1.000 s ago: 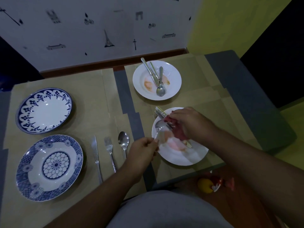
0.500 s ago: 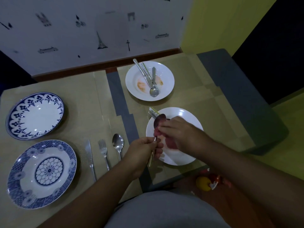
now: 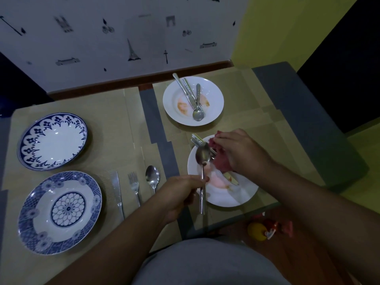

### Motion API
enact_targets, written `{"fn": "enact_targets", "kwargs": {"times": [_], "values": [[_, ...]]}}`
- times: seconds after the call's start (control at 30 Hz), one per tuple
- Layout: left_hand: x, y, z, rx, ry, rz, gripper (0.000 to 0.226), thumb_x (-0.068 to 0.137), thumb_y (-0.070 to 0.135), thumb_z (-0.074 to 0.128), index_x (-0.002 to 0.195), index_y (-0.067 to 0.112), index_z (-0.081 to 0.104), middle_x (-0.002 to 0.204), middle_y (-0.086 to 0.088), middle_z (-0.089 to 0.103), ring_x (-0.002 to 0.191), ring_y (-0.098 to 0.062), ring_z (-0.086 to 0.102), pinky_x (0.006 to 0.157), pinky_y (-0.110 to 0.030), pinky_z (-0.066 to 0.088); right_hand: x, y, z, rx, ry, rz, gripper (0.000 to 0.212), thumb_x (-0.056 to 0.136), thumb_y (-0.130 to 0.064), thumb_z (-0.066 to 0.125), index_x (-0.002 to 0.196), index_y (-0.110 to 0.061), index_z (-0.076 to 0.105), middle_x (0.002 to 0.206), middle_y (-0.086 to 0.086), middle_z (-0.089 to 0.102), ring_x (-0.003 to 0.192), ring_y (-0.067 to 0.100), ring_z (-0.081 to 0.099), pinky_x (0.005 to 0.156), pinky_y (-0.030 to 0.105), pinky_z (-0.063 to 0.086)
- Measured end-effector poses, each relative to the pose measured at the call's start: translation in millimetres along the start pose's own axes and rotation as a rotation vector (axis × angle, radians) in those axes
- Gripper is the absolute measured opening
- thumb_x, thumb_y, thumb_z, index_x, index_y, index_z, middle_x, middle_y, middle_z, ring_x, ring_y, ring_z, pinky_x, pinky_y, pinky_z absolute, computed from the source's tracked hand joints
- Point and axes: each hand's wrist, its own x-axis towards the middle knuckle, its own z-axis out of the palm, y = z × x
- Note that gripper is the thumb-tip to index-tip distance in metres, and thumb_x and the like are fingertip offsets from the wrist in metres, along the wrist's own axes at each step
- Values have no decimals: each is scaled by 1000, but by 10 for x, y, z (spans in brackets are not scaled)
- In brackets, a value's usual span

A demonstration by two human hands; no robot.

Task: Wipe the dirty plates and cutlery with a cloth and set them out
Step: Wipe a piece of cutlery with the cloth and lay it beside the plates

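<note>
My left hand (image 3: pixel 181 194) grips the handle of a spoon (image 3: pixel 202 159), bowl up, over the near white plate (image 3: pixel 232 194). A pink smear still shows at the spoon's neck. My right hand (image 3: pixel 240 153) holds a red cloth (image 3: pixel 218 159) just right of the spoon's bowl. The near plate carries pink stains, a knife (image 3: pixel 230 178) and a fork (image 3: pixel 196 139) partly under my hand. A second stained white plate (image 3: pixel 174 95) behind it holds a spoon and two other pieces of cutlery (image 3: pixel 190 93).
Two blue-patterned plates (image 3: pixel 53 140) (image 3: pixel 59 211) sit at the left. Beside them lie a knife (image 3: pixel 117 192), fork (image 3: pixel 134 187) and spoon (image 3: pixel 152 177) in a row. A wall bounds the far table edge. A yellow-and-red toy (image 3: pixel 265 231) lies on the floor.
My right hand with the cloth has come off the spoon's bowl and moved right and up. The spoon's bowl, covered half a second ago, now shows bare.
</note>
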Motion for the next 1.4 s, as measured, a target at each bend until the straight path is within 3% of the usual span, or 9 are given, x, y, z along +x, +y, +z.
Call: {"fn": "enact_targets", "kwargs": {"times": [0.1, 0.33, 0.43, 0.67, 0.8, 0.93, 1.07, 1.27, 1.4], "values": [[-4, 0, -58, 65, 20, 19, 20, 88, 27, 72, 103, 15, 79, 61, 4, 57, 51, -9, 43, 56, -26, 30, -5, -47, -18, 22, 54, -7, 51, 60, -1, 80, 109, -8, 72, 108, 9, 71, 94, 32, 60, 86, 32, 50], [-44, 92, -153, -121, -73, 79, 34, 100, 22, 44, 113, 8, 72, 106, -8, 77, 81, -20, 65, 70, -32, 43, 12, -221, -104, 61, 89, 19, 40, 66, -6, 61, 104, -5, 73, 102, 12, 73, 92, 30, 59, 84, 31, 47], [-53, 152, -170, -159, -49, 136, 26, 99, 21, 55, 110, 6, 73, 103, -8, 77, 86, -20, 69, 79, -30, 54, 39, -270, -134, 93, 95, 9, 39, 67, -11, 56, 101, -5, 74, 100, 10, 73, 95, 15, 52, 86, 24, 41], [27, 174, -266, 14, 102, 245, 25, 82, 8, 78, 105, 1, 70, 89, -10, 76, 73, -13, 71, 61, -22, 56, 98, -415, -153, 129, 170, -61, 37, 61, -2, 57, 94, -2, 75, 93, 12, 74, 94, 11, 48, 83, 18, 35], [54, 194, -279, -20, 178, 242, 22, 89, 8, 72, 108, 2, 65, 93, -15, 77, 77, -21, 74, 62, -28, 60, 115, -430, -102, 127, 120, -61, 38, 64, -5, 58, 98, -3, 75, 96, 11, 74, 96, 11, 48, 85, 25, 40], [89, 179, -326, -121, 231, 242, 19, 97, 7, 61, 116, 2, 58, 98, -16, 75, 81, -22, 72, 75, -36, 60, 155, -455, -65, 168, 31, -67, 38, 70, -13, 56, 102, -3, 74, 102, 12, 73, 94, 12, 54, 88, 16, 34], [131, 131, -484, -157, 244, 235, 18, 99, 12, 59, 115, 3, 63, 93, -7, 74, 80, -17, 68, 61, -24, 56, 177, -561, -40, 194, -21, -72, 50, 75, -34, 45, 105, -6, 73, 102, 12, 73, 92, 22, 62, 87, 25, 42], [302, 195, -809, -313, 323, 221, 20, 92, 8, 68, 109, -2, 71, 84, -13, 69, 72, -19, 64, 62, -27, 55, 288, -688, 86, 174, -9, -109, 34, 72, -14, 63, 101, -1, 74, 98, 15, 74, 86, 30, 69, 88, 28, 45], [483, 383, -1175, -312, 423, 223, 13, 89, 8, 72, 101, 6, 74, 88, -10, 75, 76, -19, 66, 68, -29, 54, 505, -815, 98, 210, 0, -227, 28, 63, 1, 64, 89, -2, 75, 82, 14, 73, 69, 29, 67, 72, 28, 44]]}}
